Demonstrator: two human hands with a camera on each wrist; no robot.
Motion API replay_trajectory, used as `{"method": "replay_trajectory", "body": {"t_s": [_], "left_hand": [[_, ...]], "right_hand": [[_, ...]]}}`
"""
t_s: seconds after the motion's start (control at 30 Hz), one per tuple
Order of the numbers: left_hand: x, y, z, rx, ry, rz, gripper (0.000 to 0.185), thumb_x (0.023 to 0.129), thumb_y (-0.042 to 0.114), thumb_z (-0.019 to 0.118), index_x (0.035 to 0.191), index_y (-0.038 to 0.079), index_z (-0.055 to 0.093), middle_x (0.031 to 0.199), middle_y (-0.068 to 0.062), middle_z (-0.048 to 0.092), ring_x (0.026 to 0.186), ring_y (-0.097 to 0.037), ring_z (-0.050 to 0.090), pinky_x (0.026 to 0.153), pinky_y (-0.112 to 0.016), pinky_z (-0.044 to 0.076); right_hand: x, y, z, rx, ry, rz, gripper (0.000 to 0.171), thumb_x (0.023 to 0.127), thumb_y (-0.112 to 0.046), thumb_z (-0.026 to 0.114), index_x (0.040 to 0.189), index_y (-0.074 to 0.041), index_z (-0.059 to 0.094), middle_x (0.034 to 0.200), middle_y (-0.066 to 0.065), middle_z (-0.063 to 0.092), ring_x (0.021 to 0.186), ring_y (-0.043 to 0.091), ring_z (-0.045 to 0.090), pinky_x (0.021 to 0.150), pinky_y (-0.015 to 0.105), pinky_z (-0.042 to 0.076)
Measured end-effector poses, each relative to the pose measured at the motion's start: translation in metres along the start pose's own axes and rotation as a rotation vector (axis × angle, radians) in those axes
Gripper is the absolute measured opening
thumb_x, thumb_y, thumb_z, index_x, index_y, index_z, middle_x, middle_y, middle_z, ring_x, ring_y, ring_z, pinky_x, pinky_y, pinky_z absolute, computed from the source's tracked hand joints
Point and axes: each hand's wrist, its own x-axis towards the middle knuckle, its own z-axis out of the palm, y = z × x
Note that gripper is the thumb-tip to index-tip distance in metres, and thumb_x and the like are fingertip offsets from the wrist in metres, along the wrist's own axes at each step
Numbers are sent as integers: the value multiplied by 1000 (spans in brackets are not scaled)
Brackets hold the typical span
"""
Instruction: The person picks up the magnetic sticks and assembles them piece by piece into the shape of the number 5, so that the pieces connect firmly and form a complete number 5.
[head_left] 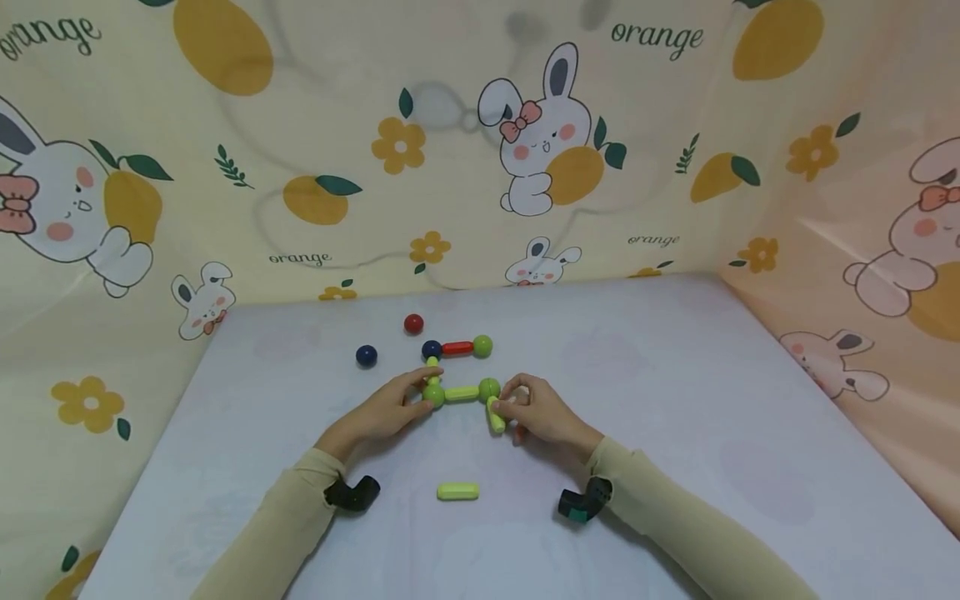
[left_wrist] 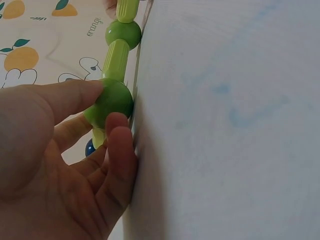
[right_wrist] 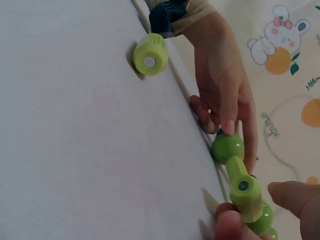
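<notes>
The pale desk (head_left: 675,433) fills the lower view, backed by a rabbit-and-orange printed cloth (head_left: 300,125) from 9 through 12 to 3 o'clock. At the desk's centre lies a frame of magnetic sticks and balls (head_left: 459,371): a red stick between a dark blue ball and a green ball at its 12 o'clock edge, a yellow-green stick between two green balls below it.

The left hand (head_left: 390,410) pinches the left green ball (left_wrist: 111,104) between thumb and fingertips, at 9 o'clock of the frame. The right hand (head_left: 542,410) pinches a yellow-green stick (head_left: 496,414) hanging off the right green ball (head_left: 489,387) toward 6 o'clock.

A spare yellow-green stick (head_left: 457,492) lies at 6 o'clock, between the wrists. A loose blue ball (head_left: 366,356) sits at 10 o'clock, a loose red ball (head_left: 413,323) at 11.

Likely risks: tugging the pinched stick sideways could break its magnetic joint or drag the whole frame crooked; a nudge from either hand could send the round loose balls rolling off the desk.
</notes>
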Motion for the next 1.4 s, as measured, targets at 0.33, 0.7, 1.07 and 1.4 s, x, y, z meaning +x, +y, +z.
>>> {"method": "replay_trajectory", "body": {"t_s": [0.33,0.7,1.07,1.4], "left_hand": [[3,2,0,-16,8,-11,55,103,19,58,154,25,41,141,-11,54,121,-28,51,106,-53,44],[-1,-3,1,-28,3,-29,55,102,21,58,154,27,41,144,-13,53,118,-30,56,99,-50,50],[-1,-3,-10,-49,-62,7,58,104,21,56,157,23,35,141,-18,53,77,-17,58,70,-30,50],[-18,-3,-50,94,251,60,49,104,19,56,151,15,43,133,-19,59,96,-28,64,75,-38,54]], "right_hand": [[21,-7,-16,-64,-209,45,54,106,-26,51,154,-7,35,85,8,75,53,12,65,52,24,48],[34,0,-23,-43,-341,46,52,106,-29,52,152,-9,40,75,3,71,52,10,64,48,22,45],[32,1,-23,-38,-307,62,50,106,-27,53,151,-10,42,74,4,70,51,11,64,48,22,47],[31,6,-21,-11,-325,30,52,106,-28,52,152,-6,41,73,2,69,50,10,64,47,22,47]]}}
